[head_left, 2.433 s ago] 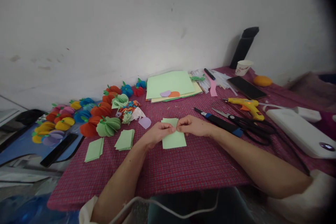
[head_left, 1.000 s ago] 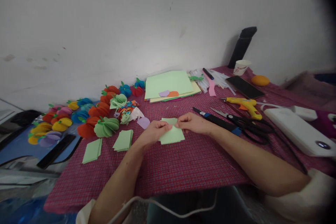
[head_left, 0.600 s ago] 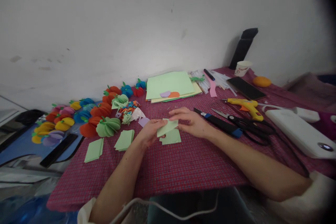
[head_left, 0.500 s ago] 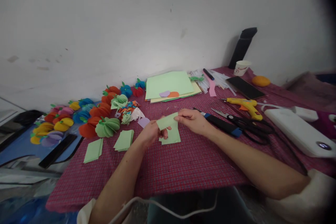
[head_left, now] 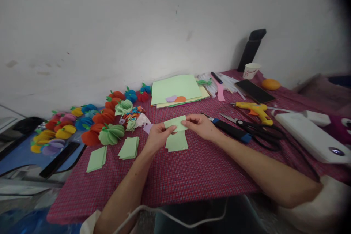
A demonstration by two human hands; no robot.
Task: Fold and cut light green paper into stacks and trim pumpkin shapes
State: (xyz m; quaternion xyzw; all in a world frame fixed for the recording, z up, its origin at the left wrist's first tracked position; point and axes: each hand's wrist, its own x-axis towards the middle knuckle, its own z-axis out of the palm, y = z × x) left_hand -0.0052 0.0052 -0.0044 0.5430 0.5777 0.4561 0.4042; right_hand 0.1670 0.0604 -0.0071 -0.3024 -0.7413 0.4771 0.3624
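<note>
Between my two hands is a small light green paper piece (head_left: 177, 121), held just above the table. My left hand (head_left: 159, 137) pinches its left end, thumb on top. My right hand (head_left: 201, 126) grips the right end between thumb and fingers. Beneath it, another green paper rectangle (head_left: 177, 143) lies on the checked red cloth (head_left: 192, 175). To the left are two stacks of cut green paper, one nearer (head_left: 128, 148) and one farther out (head_left: 96, 159). A pale green paper pumpkin (head_left: 111, 134) stands behind them.
Several colourful paper pumpkins (head_left: 103, 117) fill the left side, by paper scraps (head_left: 133, 117). Green sheets (head_left: 175, 90) lie at the back. On the right are a utility knife (head_left: 231, 130), black-handled scissors (head_left: 257, 131), a yellow glue gun (head_left: 256, 110), a phone (head_left: 255, 91) and a white device (head_left: 309, 137).
My left thumb has come over onto the front of the green paper piece, which now lies more level between both hands. The view has shifted slightly.
</note>
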